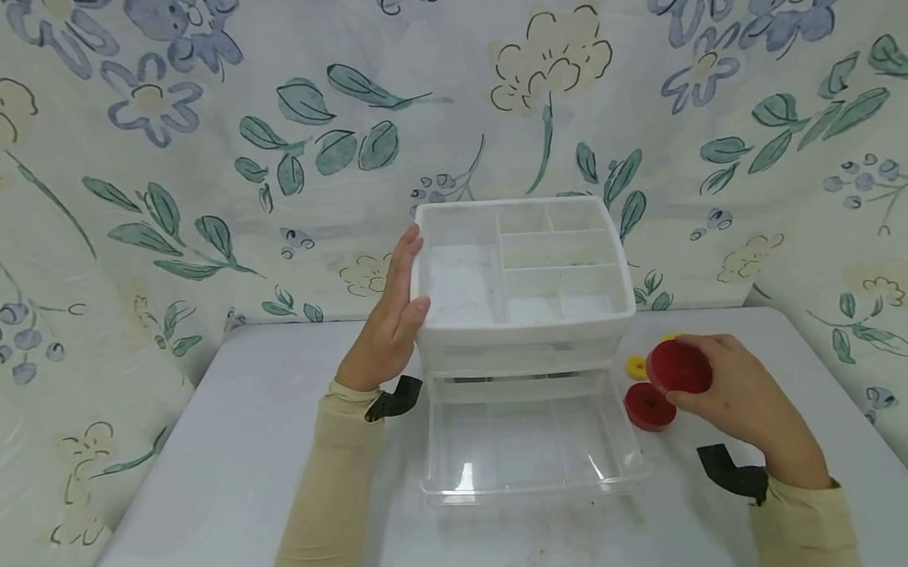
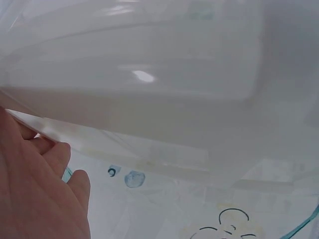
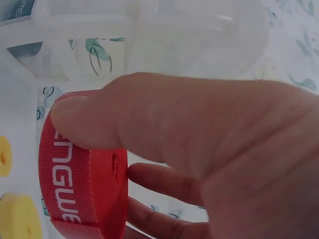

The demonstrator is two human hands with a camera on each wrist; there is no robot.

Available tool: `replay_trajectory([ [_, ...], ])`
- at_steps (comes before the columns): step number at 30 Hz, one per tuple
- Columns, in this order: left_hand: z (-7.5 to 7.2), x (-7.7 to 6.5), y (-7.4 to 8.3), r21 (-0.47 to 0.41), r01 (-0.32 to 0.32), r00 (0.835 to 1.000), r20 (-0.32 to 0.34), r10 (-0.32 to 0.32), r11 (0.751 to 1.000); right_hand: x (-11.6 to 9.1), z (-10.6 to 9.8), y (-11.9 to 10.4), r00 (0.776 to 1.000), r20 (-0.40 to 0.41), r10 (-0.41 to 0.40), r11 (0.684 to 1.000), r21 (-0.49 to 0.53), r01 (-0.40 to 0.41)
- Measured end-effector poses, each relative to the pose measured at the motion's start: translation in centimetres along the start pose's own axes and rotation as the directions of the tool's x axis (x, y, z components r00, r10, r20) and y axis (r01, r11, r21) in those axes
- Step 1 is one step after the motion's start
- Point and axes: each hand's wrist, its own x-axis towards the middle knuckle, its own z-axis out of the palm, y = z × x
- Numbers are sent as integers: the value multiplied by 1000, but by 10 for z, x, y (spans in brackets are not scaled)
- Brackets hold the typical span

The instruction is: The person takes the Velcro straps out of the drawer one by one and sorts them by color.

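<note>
My right hand (image 1: 735, 386) grips a red roll of woven strap (image 3: 70, 174) between thumb and fingers, white lettering on its band. In the head view this raised roll (image 1: 680, 367) is beside the white drawer organizer (image 1: 527, 346), above a second red roll (image 1: 650, 407) on the table. My left hand (image 1: 388, 323) rests along the organizer's left side, fingers extended up the wall and thumb near the front corner. The left wrist view shows the hand (image 2: 42, 184) beside the pale plastic body. Below the divided top, a clear drawer (image 1: 535, 443) is pulled out toward me.
Two yellow rolls lie by the organizer's right side; the nearer yellow roll (image 1: 636, 366) shows more fully, the other mostly behind the held roll. The white table (image 1: 342, 521) ends at a wall covered by a floral sheet (image 1: 447, 92).
</note>
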Motion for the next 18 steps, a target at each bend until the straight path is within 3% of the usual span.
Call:
replay_trajectory([
  [18,0,-1,-1,-6,8,1000,2,-8,1000,9,7,22,997,38,73,997,-35,-72],
])
